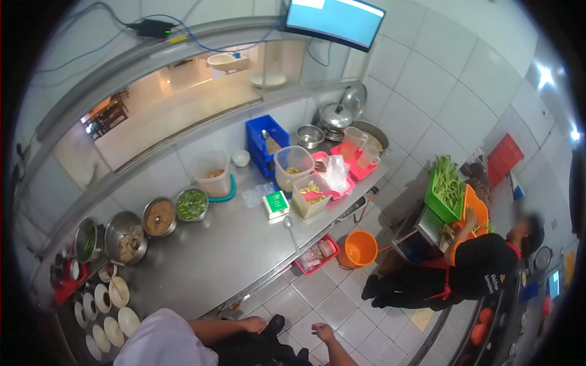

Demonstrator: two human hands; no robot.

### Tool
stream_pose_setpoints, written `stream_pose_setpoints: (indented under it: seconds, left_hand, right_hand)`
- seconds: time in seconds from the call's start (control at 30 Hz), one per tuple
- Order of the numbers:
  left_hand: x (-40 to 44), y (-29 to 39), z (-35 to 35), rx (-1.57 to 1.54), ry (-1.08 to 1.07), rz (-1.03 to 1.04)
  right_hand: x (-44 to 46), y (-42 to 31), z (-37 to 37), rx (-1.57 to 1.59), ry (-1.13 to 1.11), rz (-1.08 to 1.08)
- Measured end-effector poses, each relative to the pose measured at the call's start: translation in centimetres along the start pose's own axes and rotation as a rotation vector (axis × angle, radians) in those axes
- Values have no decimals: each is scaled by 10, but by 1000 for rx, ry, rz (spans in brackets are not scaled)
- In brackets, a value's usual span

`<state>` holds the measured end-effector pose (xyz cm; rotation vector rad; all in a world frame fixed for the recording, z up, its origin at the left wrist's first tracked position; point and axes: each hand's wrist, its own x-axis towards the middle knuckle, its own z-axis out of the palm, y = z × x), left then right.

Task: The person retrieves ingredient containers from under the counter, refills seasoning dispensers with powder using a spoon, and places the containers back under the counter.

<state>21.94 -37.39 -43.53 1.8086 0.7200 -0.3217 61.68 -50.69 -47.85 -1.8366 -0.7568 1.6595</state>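
My left hand [254,324] hangs beside my dark trousers near the table's front edge, its fingers curled in and nothing visible in them. Off to the right, over the tiled floor, my right hand [323,332] is held low with loosely bent fingers apart and no object in it. Both hands are away from the things on the steel table [207,268]. Closest on the tabletop lies a metal spoon [289,225], beside a green and white packet [276,205]. A clear tub [307,206] with a pink spoon stands behind it.
White bowls [113,332] and steel bowls of food [160,216] line the table's left. A blue bin [259,146] stands at the back. On the floor are an orange bucket [358,249] and a red basket [303,268]. A co-worker [470,274] handles greens at right.
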Motion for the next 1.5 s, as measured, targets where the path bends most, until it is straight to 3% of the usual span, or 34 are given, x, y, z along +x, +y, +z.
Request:
stream_pose_setpoints:
  seconds: [0.03,0.13,0.23,0.3,0.43,0.57,0.73,1.03,1.1,1.17,1.23,1.27,1.33,1.37,1.4,1.43,1.47,1.5]
  left_hand:
    - [-1,-2,-5,-43,42,-16]
    - [-18,89,-54,-307,256,84]
    - [-13,174,-100,-187,278,216]
    - [-13,224,-112,-111,559,472]
    - [-26,302,-146,-121,791,701]
    - [-30,298,-160,-119,932,736]
    - [-40,273,-174,-34,1004,650]
    - [-45,255,-175,297,930,785]
    - [-41,237,-169,206,873,765]
    - [-33,214,-158,81,736,761]
    - [-20,180,-144,101,616,611]
    - [-24,174,-141,54,514,562]
    - [-24,151,-131,24,342,452]
    - [-23,128,-126,25,288,396]
    - [-17,105,-123,-9,170,334]
    - [-12,83,-119,-36,56,266]
    - [8,33,-108,-115,-57,211]
    - [24,-6,-99,-189,-166,146]
  right_hand:
    - [18,6,-10,-22,56,-17]
    - [57,5,-30,-517,35,78]
    - [102,-12,-4,-1421,-187,-155]
    - [116,-26,31,-1303,-165,-148]
    - [116,-82,119,-1102,-234,-150]
    - [89,-158,197,-931,-393,-207]
    - [67,-217,241,-834,-504,-248]
    - [44,-246,221,-746,-457,-251]
    - [32,-238,189,-723,-363,-239]
    - [16,-209,146,-753,-231,-202]
    - [-11,-154,94,-919,-132,-114]
    - [12,-74,65,-1214,-191,-280]
    - [-30,25,38,-796,280,124]
    - [-79,37,29,-760,327,163]
    - [-124,54,23,-762,288,212]
    - [-146,65,22,-756,218,449]
    - [-190,56,20,-948,-96,337]
    - [-200,53,18,-925,-85,347]
